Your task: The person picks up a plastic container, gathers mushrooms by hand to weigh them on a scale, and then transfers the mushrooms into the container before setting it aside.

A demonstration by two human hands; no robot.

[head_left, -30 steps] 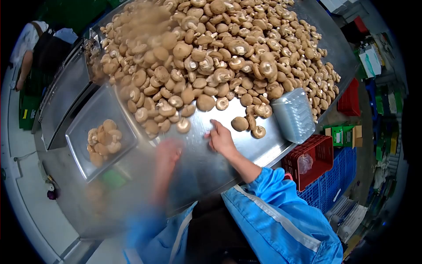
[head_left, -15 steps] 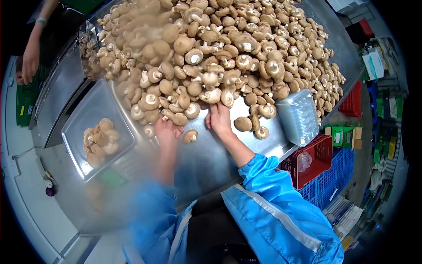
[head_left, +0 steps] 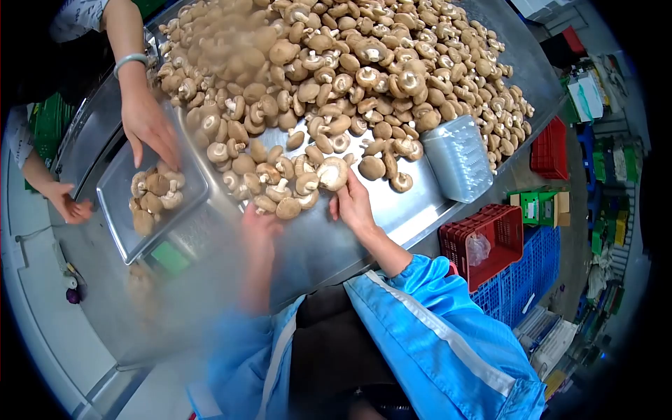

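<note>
A big heap of shiitake mushrooms point(head_left: 392, 77) with brown caps and pale stems covers the metal table point(head_left: 318, 234). My right hand point(head_left: 355, 206) has its fingers against the edge of a large mushroom point(head_left: 332, 173), gills up, at the near side of the heap. A smear on the view blurs my left hand point(head_left: 259, 229); its fingertips are by a small mushroom point(head_left: 264, 204) in the loose cluster. Between my hands lie several mushrooms. To the left, a clear plastic tray point(head_left: 119, 222) holds a small pile of mushrooms point(head_left: 155, 192).
A co-worker's hand point(head_left: 149, 129) reaches onto the pile in the tray; their other hand point(head_left: 68, 204) is farther left. Stacked clear punnets point(head_left: 458, 159) stand at the heap's right. Beyond the table edge are a red crate point(head_left: 483, 245) and a blue pallet point(head_left: 535, 269).
Mushrooms at the near edge have shifted towards me, between my hands. The large mushroom is now at my right fingers. A co-worker's hand has come in over the tray.
</note>
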